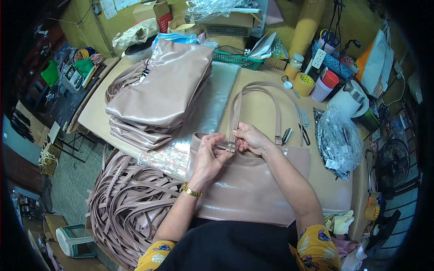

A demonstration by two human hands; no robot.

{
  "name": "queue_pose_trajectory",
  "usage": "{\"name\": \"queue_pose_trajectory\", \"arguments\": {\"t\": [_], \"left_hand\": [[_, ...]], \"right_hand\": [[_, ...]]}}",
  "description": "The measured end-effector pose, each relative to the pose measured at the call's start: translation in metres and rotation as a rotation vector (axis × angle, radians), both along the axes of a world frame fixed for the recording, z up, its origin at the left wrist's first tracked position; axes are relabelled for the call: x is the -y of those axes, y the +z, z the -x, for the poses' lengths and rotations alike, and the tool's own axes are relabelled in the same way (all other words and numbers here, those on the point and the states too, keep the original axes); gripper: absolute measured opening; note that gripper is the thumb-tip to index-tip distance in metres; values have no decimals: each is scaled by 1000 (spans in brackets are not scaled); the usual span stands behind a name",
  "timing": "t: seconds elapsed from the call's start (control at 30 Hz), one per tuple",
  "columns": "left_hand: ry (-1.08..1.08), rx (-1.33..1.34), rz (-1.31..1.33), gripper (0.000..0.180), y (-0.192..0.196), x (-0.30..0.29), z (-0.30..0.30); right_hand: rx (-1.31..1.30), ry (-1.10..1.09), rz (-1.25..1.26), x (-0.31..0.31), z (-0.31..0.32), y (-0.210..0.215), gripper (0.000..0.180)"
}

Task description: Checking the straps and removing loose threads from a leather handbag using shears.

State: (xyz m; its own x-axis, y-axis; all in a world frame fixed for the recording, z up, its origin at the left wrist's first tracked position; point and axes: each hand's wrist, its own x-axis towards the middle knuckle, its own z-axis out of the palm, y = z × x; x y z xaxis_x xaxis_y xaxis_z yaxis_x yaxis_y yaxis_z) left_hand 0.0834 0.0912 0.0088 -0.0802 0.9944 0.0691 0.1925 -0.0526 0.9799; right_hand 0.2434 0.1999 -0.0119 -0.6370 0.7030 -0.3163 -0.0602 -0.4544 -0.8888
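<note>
A dusty-pink glossy handbag (253, 194) lies flat in front of me, its top edge facing away. Its long strap (258, 85) loops up onto the tabletop beyond. At the bag's left strap end, my left hand (210, 156) pinches around a small metal buckle (231, 147). Close beside it, my right hand (251, 138) grips the strap just above that buckle, thumb and fingers pressed together. The strap's other end meets the bag at a second buckle (278, 140) on the right. My fingers partly hide the strap's tip.
Stacked matching bags (158, 86) stand at the left on a plastic-covered table (266, 74). A heap of loose straps (131, 203) fills a box at lower left. To the right lie dark tweezers (306, 135), plastic bags (341, 140), a kettle (350, 99) and tape rolls (304, 84).
</note>
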Motion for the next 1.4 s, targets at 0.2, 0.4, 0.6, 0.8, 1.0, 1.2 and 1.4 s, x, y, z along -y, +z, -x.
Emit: {"name": "queue_pose_trajectory", "arguments": {"t": [0.2, 0.4, 0.6, 0.8, 1.0, 1.2, 1.4], "left_hand": [[-129, 75, -30, 18, -9, -3, 14], [-183, 333, 49, 24, -8, 0, 12], [-308, 412, 11, 30, -8, 0, 20], [-284, 272, 97, 22, -3, 4, 17], [-317, 260, -5, 23, -14, 2, 15], [-366, 323, -60, 23, -15, 8, 14], [-309, 300, -2, 22, -17, 12, 14]], "right_hand": [[-12, -77, -96, 16, 2, 17, 7], [11, -76, -142, 24, -3, 23, 7], [63, 19, -257, 31, -10, 34, 15], [422, -240, -675, 67, -15, 30, 36], [541, -240, -1778, 109, -15, 34, 49], [232, -298, -1883, 115, -6, 25, 30], [255, -224, -1980, 146, -10, 28, 35]]}}
